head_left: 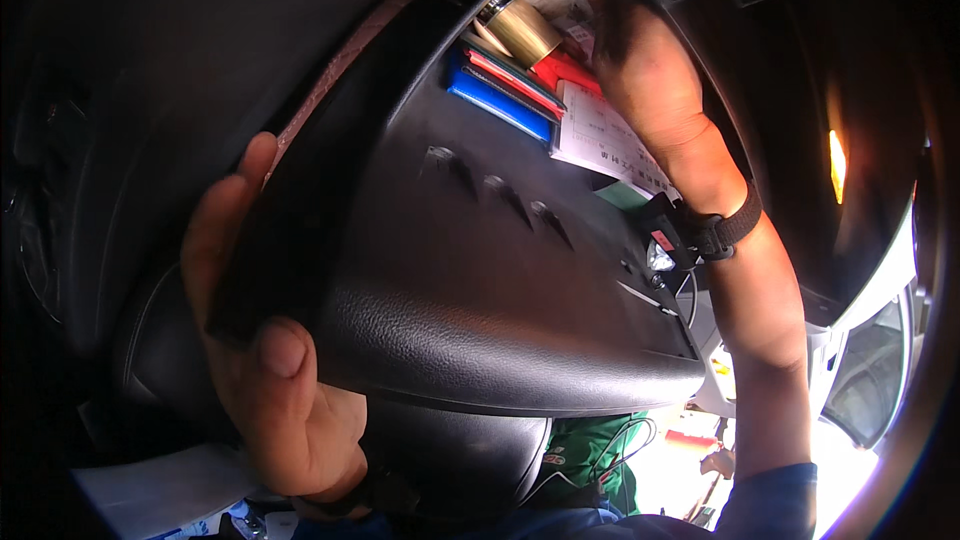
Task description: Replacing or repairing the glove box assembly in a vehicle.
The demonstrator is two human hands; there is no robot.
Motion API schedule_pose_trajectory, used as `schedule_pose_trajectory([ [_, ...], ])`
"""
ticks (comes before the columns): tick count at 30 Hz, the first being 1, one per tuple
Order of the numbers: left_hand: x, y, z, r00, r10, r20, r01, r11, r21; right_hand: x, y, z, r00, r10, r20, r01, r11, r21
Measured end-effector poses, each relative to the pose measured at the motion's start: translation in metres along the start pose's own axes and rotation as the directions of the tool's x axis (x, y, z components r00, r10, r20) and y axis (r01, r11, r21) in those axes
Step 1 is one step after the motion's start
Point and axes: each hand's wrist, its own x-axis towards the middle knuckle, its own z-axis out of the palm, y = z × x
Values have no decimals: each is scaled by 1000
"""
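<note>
A black padded compartment lid (450,250) with leather-like grain and three pen-like loops or slots lies across the middle. My left hand (265,400) wraps round its left end, thumb on the near side and fingers on the far side. My right hand (640,50) reaches into the compartment at the top; its fingertips are in shadow and partly hidden. Beside it are a gold cylinder (525,30), a blue booklet (500,105), a red booklet (515,78) and a white printed sheet (590,140). A black strap (735,230) circles my right wrist.
Black seat leather (440,445) shows beneath the lid, with a green bag (590,450) and thin cables near it. An orange light (838,165) glows on the dark panel at right. Pink quilted trim (345,65) edges the left side. A vehicle window (872,380) is at far right.
</note>
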Motion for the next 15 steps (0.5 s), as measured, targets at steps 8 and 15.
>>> schedule_pose_trajectory([
  [8,3,0,-1,984,120,132,-127,991,44,11,14,13,972,-221,-78,196,950,-244],
  [15,-4,0,-5,995,-16,102,12,999,39,-4,2,-8,996,13,90,-13,1000,0],
])
